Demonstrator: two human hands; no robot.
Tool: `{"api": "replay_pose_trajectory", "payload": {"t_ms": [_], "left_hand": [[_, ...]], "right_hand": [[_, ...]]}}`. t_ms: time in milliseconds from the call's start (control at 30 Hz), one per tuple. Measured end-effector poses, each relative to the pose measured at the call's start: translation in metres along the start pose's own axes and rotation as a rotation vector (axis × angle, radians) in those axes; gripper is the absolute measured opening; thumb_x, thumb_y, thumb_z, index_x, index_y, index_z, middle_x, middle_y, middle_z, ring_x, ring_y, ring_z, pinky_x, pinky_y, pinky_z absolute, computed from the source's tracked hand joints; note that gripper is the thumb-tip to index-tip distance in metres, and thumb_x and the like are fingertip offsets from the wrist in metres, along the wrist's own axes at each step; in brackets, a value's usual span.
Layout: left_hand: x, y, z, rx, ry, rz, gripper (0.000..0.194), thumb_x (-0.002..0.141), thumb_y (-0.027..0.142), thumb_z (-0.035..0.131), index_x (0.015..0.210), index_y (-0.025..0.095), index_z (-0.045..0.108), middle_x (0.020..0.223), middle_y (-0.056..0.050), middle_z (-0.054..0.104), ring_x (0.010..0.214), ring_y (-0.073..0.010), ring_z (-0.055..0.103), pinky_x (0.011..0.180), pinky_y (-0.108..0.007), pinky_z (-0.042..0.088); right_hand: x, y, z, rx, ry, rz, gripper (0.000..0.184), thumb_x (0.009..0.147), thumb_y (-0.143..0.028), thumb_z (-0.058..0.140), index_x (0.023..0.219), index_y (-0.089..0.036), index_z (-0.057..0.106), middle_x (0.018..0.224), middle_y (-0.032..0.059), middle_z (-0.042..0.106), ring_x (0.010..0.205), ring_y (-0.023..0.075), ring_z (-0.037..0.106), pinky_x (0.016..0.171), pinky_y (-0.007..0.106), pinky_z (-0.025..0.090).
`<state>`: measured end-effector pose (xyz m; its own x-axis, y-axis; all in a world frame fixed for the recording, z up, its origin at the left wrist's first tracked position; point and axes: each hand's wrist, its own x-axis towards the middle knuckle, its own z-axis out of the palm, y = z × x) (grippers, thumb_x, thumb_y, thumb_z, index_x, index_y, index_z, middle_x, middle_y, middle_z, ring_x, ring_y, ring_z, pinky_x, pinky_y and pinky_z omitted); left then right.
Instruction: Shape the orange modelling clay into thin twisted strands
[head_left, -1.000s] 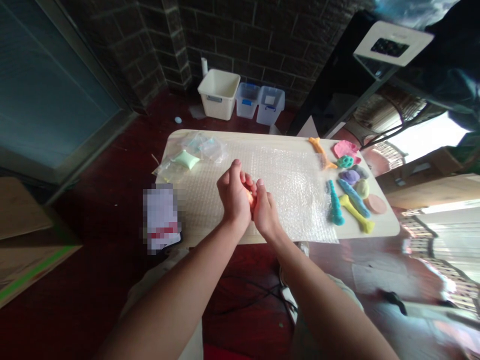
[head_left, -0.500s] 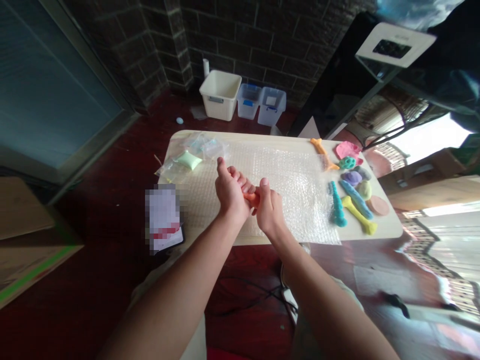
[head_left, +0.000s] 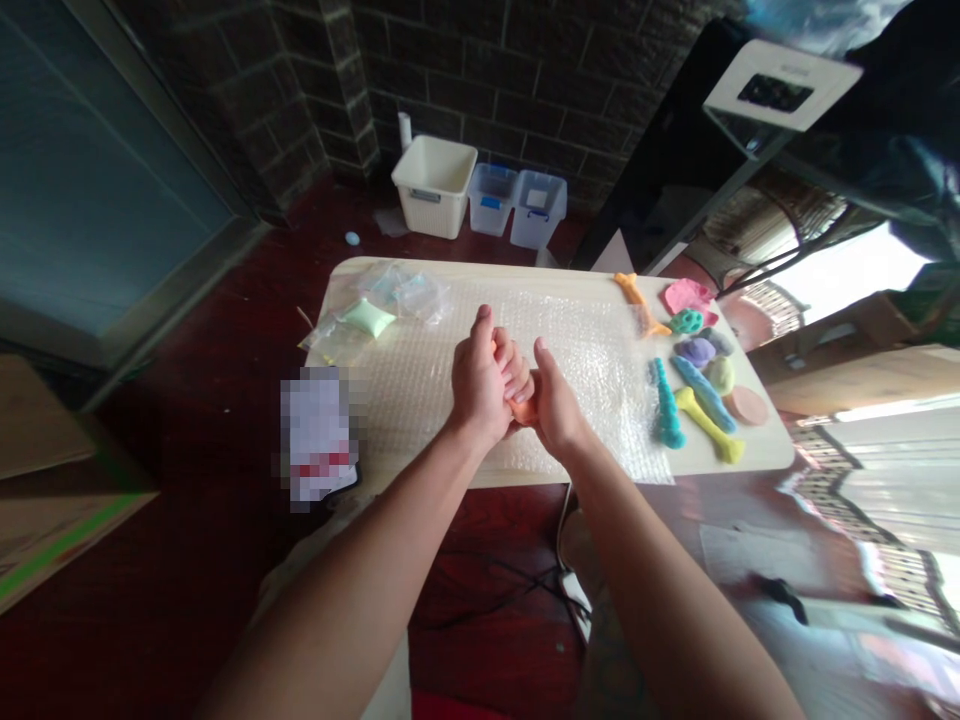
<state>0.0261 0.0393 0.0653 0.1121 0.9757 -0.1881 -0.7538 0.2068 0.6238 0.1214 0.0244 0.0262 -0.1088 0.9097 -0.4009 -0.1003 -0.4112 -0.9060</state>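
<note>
Orange clay [head_left: 523,411] in L hand [head_left: 482,388] w/ grip clenched; R hand [head_left: 557,405] touching it, closure unclear.

Pale table [head_left: 766,446] with bubble wrap [head_left: 607,410], clear plastic bags [head_left: 421,298] and, rightward, colourful moulded pieces [head_left: 705,393].

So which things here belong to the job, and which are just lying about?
Seemingly the job's:
orange clay-like lump, between left hand and right hand
perhaps the yellow bone-shaped clay-like piece
clear bubble wrap sheet, maybe

Apparently just lying about:
cream plastic basket
brown cardboard box with green stripe
</note>
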Motion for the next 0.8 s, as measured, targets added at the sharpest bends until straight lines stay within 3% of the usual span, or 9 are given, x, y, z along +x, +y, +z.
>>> {"api": "replay_pose_trajectory", "payload": {"t_ms": [100,200,300,433,533,633,800], "left_hand": [[0.0,-0.003,0.0,0.025,0.038,0.048,0.067,0.095,0.063,0.055,0.05,0.022,0.028,0.04,0.008,0.022,0.031,-0.0049,0.019,0.034,-0.023,0.016],[0.001,-0.007,-0.002,0.047,0.048,0.093,0.064,0.096,0.058,0.056,0.049,0.022,0.03,0.041,0.007,0.023,0.033,-0.0058,0.022,0.035,-0.023,0.019],[0.002,-0.008,-0.004,0.084,0.083,0.195,0.057,0.096,0.051,0.058,0.052,0.021,0.038,0.047,0.005,0.037,0.041,-0.0079,0.04,0.044,-0.022,0.034],[0.0,-0.01,-0.006,0.166,0.175,0.296,0.041,0.092,0.046,0.066,0.063,0.02,0.055,0.061,0.001,0.057,0.056,-0.0106,0.057,0.058,-0.023,0.045],[-0.003,-0.013,-0.005,0.173,0.176,0.264,0.043,0.092,0.05,0.067,0.063,0.021,0.054,0.06,0.002,0.055,0.053,-0.0104,0.053,0.056,-0.023,0.043],[-0.004,-0.012,-0.003,0.124,0.192,0.243,0.052,0.094,0.053,0.064,0.058,0.021,0.044,0.053,0.005,0.042,0.047,-0.0087,0.042,0.049,-0.023,0.037],[-0.002,-0.006,-0.001,0.061,0.274,0.182,0.059,0.099,0.055,0.054,0.055,0.022,0.03,0.048,0.007,0.026,0.039,-0.0072,0.024,0.04,-0.024,0.023]], "right_hand": [[-0.005,-0.001,0.012,0.132,-0.089,0.153,0.069,0.093,-0.081,0.028,0.058,-0.025,0.048,0.039,-0.0027,0.044,0.03,0.0112,0.033,0.031,0.023,0.022],[-0.007,-0.001,0.022,0.176,0.024,0.203,0.062,0.095,-0.076,0.033,0.058,-0.027,0.037,0.037,-0.0077,0.03,0.029,0.0084,0.017,0.033,0.023,0.009],[-0.005,0.002,0.021,0.071,0.19,0.105,0.06,0.097,-0.072,0.038,0.057,-0.027,0.038,0.038,-0.0065,0.031,0.031,0.0095,0.023,0.034,0.026,0.016],[0.0,0.008,0.012,-0.128,0.239,0.016,0.067,0.099,-0.071,0.032,0.051,-0.026,0.043,0.037,-0.0009,0.038,0.034,0.0132,0.036,0.038,0.029,0.027],[-0.001,0.009,0.011,-0.149,0.269,-0.036,0.064,0.101,-0.067,0.034,0.056,-0.024,0.052,0.042,0.0009,0.047,0.041,0.0155,0.045,0.041,0.029,0.033],[-0.008,0.005,0.016,-0.198,0.272,-0.142,0.06,0.099,-0.067,0.04,0.061,-0.023,0.057,0.052,0.0022,0.055,0.05,0.0166,0.052,0.047,0.028,0.038],[-0.019,-0.001,0.023,-0.454,0.293,-0.339,0.07,0.102,-0.067,0.036,0.049,-0.023,0.047,0.046,0.002,0.048,0.047,0.0143,0.043,0.05,0.03,0.028]]}}
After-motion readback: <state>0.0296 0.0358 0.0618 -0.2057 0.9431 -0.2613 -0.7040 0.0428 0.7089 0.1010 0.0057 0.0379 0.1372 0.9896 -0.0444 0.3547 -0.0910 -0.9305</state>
